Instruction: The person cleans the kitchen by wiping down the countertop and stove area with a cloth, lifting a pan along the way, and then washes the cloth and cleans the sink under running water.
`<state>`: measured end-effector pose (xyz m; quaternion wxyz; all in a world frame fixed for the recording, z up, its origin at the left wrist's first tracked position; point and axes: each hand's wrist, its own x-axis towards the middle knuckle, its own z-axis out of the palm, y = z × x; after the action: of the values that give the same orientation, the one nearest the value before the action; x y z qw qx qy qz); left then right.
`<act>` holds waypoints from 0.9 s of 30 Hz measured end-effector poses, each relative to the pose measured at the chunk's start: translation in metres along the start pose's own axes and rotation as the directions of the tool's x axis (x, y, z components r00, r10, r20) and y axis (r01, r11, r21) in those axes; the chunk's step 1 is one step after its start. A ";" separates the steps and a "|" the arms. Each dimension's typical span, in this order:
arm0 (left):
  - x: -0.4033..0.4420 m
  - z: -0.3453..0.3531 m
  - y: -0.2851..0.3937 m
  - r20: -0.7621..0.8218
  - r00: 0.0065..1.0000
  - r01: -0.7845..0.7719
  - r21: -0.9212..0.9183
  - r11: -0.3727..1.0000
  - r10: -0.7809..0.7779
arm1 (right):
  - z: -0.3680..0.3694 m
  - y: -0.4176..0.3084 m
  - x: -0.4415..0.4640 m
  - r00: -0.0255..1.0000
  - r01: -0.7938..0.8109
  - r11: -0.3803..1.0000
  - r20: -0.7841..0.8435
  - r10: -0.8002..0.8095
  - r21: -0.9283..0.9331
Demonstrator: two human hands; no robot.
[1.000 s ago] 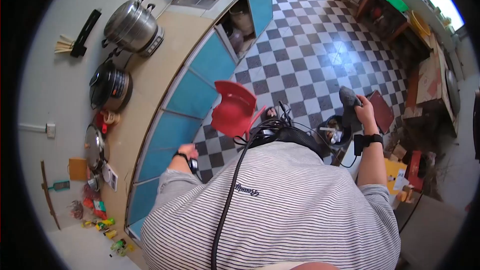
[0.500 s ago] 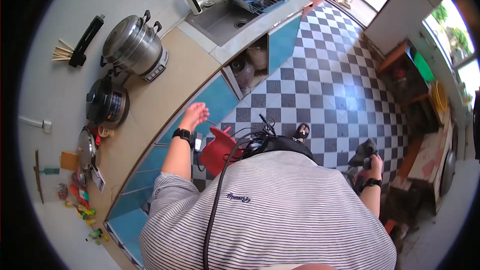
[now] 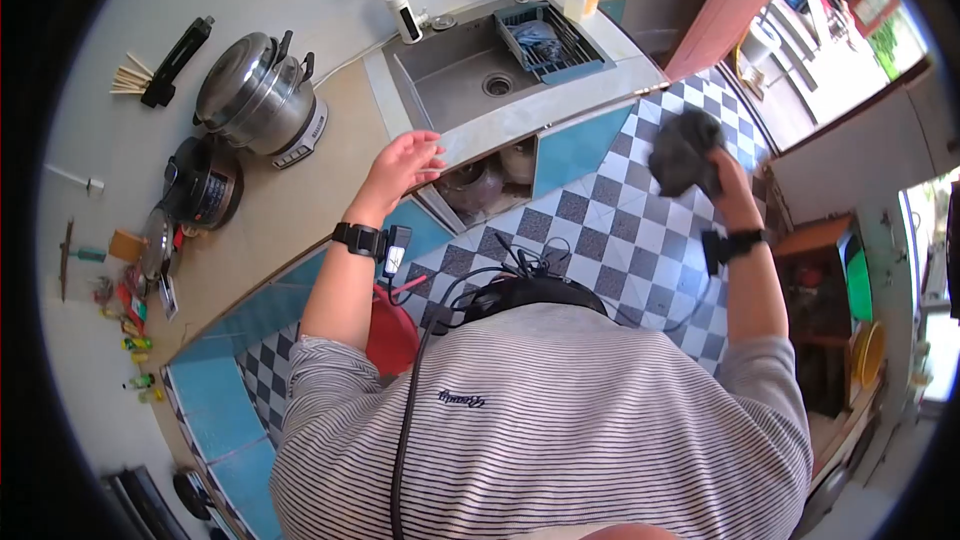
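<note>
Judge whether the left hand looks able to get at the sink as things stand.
Likely yes: the left hand is open, appears empty, and only the counter edge seems to separate it from the sink.

A kitchen, sink holding a dish rack, steel steamer pot and black cooker along a tan worktop

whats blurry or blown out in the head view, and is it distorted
Head view: the rag and right hand are smeared, probably by motion, while the left hand looks clearer; head view: glare washes out parts of the doorway and window; head view: fisheye-like distortion, with the steamer leaning and the corners black.
</note>
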<state>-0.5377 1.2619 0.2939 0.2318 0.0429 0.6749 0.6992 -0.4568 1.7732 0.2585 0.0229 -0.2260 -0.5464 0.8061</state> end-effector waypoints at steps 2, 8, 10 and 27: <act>0.022 0.006 0.019 0.019 0.996 -0.084 0.041 0.996 0.083 | 0.096 -0.037 0.029 0.982 -0.155 0.977 0.127 0.137 0.148; 0.118 0.005 0.056 0.031 0.986 -0.158 -0.130 0.979 0.163 | 0.237 -0.037 0.125 0.578 0.115 0.978 0.789 -0.207 0.172; 0.162 0.001 0.063 0.098 0.994 -0.012 -0.346 0.938 0.049 | 0.265 -0.046 0.167 0.615 -0.502 0.854 0.751 0.242 0.135; 0.356 0.011 0.046 0.094 0.988 0.156 -0.609 0.777 -0.124 | 0.290 -0.069 0.336 0.786 0.108 0.739 0.512 0.346 -0.665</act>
<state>-0.8621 1.4091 0.2496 0.3009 -0.0682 0.4062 0.8601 -0.8854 1.6438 0.2930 -0.2897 0.0144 -0.7565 0.5862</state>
